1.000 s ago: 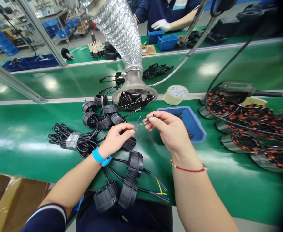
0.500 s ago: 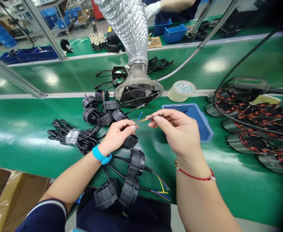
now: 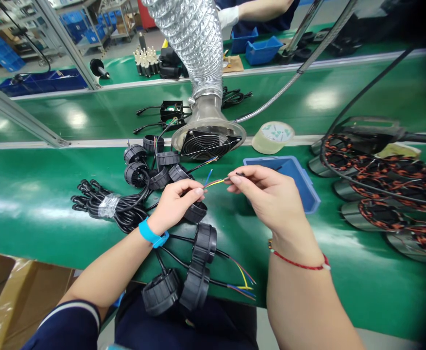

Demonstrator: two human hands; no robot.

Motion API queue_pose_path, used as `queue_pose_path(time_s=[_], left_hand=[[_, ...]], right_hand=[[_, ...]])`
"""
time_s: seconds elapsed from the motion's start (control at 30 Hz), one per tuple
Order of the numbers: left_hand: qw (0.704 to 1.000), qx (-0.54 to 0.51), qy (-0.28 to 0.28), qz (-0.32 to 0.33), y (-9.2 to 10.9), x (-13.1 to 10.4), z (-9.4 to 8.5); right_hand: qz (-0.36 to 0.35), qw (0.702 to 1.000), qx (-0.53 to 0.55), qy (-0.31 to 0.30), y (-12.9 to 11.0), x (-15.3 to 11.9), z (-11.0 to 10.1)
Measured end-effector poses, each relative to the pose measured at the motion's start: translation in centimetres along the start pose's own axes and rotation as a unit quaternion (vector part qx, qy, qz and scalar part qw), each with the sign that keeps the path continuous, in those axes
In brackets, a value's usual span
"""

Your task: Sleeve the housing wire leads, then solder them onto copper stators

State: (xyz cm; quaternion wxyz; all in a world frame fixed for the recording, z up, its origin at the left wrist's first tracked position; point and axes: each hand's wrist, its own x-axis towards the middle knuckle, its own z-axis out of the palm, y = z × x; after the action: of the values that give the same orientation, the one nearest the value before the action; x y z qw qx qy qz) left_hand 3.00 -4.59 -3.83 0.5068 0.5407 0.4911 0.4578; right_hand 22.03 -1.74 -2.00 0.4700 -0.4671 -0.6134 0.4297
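My left hand (image 3: 179, 200) pinches the end of a cable whose thin coloured wires (image 3: 214, 183) fan out to the right; a blue one points up on its own. My right hand (image 3: 265, 192) is closed on a small dark piece at the wires' far end, partly hidden by the fingers. Under and below my left hand lie black ribbed round caps (image 3: 204, 243) on cables, some with bare coloured wire ends (image 3: 244, 277). More caps (image 3: 135, 174) sit behind it, beside a bundle of black cables (image 3: 109, 206) wrapped in clear film.
A fume duct with a fan (image 3: 209, 143) hangs ahead. A blue bin (image 3: 309, 189) sits behind my right hand, near a tape roll (image 3: 273, 137). Wound metal coils (image 3: 380, 214) stand at right. Across the bench, a person's gloved hand (image 3: 229, 16) shows.
My right hand has shifted slightly right, showing a little more of the coloured wires between my hands. Beyond the duct, the black boxes with cables have moved left.
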Motion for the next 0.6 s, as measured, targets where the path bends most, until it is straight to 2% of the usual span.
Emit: queue_pose_path(time_s=[0.33,0.53,0.6], left_hand=[[0.999,0.039,-0.009,0.006,0.5,0.1,-0.1],[1.0,0.005,0.013,0.004,0.2,0.1,-0.1],[1.0,-0.011,0.017,-0.001,0.1,0.1,-0.1]], right_hand=[[0.115,0.97,0.211,-0.02,0.3,0.4,1.6],[0.105,0.976,0.173,-0.08,0.1,0.2,2.2],[0.103,0.976,0.174,-0.083,0.2,0.3,2.0]])
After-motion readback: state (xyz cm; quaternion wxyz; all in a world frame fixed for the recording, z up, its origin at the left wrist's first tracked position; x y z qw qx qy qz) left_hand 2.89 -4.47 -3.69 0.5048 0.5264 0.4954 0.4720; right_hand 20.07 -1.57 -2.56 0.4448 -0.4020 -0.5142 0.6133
